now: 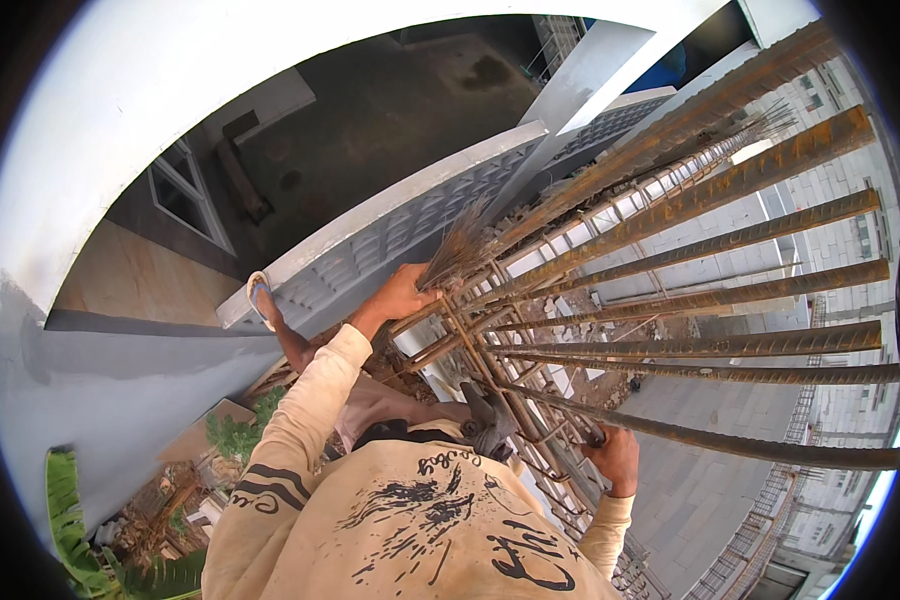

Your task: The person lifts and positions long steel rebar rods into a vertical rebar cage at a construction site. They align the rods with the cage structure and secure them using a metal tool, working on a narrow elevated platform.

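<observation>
My left hand (402,297) is closed around a bundle of thin tie wire (457,250), whose loose ends fan out above the fist. It rests beside the rusty stirrups (460,335) of an upright rebar cage. Lower down and to the right, my right hand (615,457) has its fingers curled at the cage's bars; which bar they grip is partly hidden. Several thick ribbed rebars (730,295) rise from the cage and spread toward the right. A dark grey object (485,420) sits at my waist, its kind unclear.
My sandalled foot (262,302) is on the end of a white balustrade (370,225). A grey wall (140,400) stands at left, with banana leaves (70,520) and rubble below. A horizontal rebar cage (670,180) runs off at upper right, and a block wall (710,420) stands at right.
</observation>
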Demonstrator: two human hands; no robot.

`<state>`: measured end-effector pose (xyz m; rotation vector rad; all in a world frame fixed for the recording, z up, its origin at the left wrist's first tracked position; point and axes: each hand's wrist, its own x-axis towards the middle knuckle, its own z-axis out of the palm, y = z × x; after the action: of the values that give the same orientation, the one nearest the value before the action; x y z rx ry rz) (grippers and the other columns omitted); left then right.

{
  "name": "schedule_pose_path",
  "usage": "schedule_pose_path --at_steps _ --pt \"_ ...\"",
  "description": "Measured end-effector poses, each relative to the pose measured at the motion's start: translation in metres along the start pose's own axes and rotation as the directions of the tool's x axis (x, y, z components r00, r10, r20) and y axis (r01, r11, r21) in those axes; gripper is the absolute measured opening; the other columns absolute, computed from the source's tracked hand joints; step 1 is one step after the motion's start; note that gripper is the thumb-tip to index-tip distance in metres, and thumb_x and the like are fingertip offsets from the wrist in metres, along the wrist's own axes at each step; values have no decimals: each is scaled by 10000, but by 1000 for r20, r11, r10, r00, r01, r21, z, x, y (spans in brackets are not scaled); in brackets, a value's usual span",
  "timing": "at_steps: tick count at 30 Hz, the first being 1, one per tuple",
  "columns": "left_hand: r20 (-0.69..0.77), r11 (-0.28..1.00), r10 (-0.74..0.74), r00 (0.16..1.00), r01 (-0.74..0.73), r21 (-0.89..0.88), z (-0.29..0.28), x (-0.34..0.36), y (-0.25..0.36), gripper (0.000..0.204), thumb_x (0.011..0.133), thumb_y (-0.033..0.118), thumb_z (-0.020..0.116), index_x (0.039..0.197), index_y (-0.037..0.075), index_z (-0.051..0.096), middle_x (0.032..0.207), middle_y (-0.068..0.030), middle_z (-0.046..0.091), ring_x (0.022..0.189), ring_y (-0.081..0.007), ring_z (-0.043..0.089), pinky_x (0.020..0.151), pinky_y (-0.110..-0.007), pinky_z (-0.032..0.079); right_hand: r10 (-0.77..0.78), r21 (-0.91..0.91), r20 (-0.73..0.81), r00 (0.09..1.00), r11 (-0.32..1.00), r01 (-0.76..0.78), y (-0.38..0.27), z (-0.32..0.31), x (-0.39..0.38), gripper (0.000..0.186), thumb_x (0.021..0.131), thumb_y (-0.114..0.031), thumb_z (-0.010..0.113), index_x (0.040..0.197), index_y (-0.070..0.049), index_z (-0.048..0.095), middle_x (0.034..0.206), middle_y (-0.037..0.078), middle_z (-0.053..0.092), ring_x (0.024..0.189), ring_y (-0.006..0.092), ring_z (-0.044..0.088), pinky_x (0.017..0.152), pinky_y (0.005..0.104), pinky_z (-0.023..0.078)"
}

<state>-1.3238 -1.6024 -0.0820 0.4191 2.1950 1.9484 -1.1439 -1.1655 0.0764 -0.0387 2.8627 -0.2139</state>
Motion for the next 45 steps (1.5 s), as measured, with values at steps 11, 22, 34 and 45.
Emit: schedule_pose_path --at_steps 11,22,34,45 --pt "-67 999 44 997 -43 20 5 -6 1 413 849 121 716 1218 -37 619 1146 -235 682 1045 -363 656 937 -408 469 -117 166 -230 966 974 157 -10 0 202 338 707 -153 796 1021 -49 727 952 200 708 917 349 673 798 430 525" --pt "-45 998 -10 999 13 55 -1 -3 10 354 835 174 722 1137 -5 676 1035 -222 713 954 -349 680 848 -419 496 -466 71 -285 838 861 503 -37 8 285 255 668 -175 799 910 -110 752 770 123 692 753 346 669 694 431 531" --pt "-31 996 -45 999 47 72 -4 2 15 282 827 73 694 1105 27 703 1036 -166 730 999 -291 692 871 -397 509 -406 89 -162 899 902 423 -42 28 270 156 673 -213 739 775 -97 720 726 167 681 706 389 667 671 474 548" --pt "-32 994 -34 999 37 99 -6 3 12 276 861 77 681 1130 17 687 1074 -161 722 993 -282 658 910 -389 477 -387 -167 -76 919 914 371 -44 40 249 296 717 -224 747 1005 -158 749 830 166 719 712 370 684 684 469 557"
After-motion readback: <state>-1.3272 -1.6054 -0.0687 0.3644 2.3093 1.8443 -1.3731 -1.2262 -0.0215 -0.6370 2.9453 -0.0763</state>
